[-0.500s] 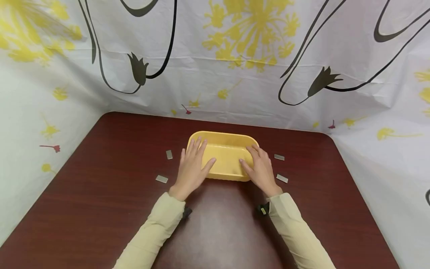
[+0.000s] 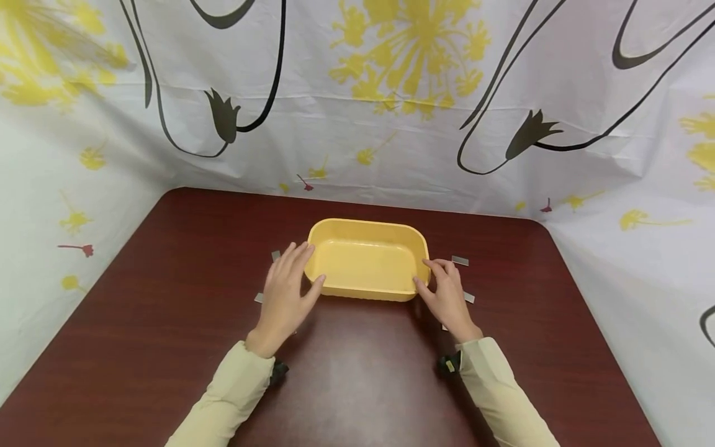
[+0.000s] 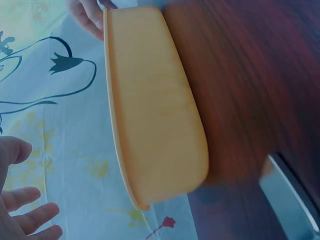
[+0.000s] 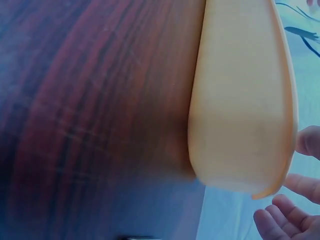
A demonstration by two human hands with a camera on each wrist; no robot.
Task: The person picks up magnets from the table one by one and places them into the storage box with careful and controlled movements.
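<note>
A yellow plastic basin [image 2: 365,264], rectangular with rounded corners, stands on the dark wooden table. My left hand [image 2: 283,298] hovers by its left end, fingers and thumb spread. The left wrist view shows these fingertips [image 3: 47,210] apart from the basin's side [image 3: 155,110]. At the basin's right end is my right hand [image 2: 449,301], with relaxed, slightly bent fingers. In the right wrist view its fingertips [image 4: 295,187] lie close to the rim; whether they touch it I cannot tell. Neither hand grips the basin.
Small flat silvery pieces lie on the table [image 2: 357,372] on both sides of the basin, such as one piece [image 2: 460,261] at the right and another [image 2: 259,298] at the left, partly behind my hand. A patterned white cloth [image 2: 357,124] hangs behind the table.
Both hands have moved outward from over the basin, the left one farther, left and toward me. The right hand has shifted slightly right and toward me. The basin stays in place.
</note>
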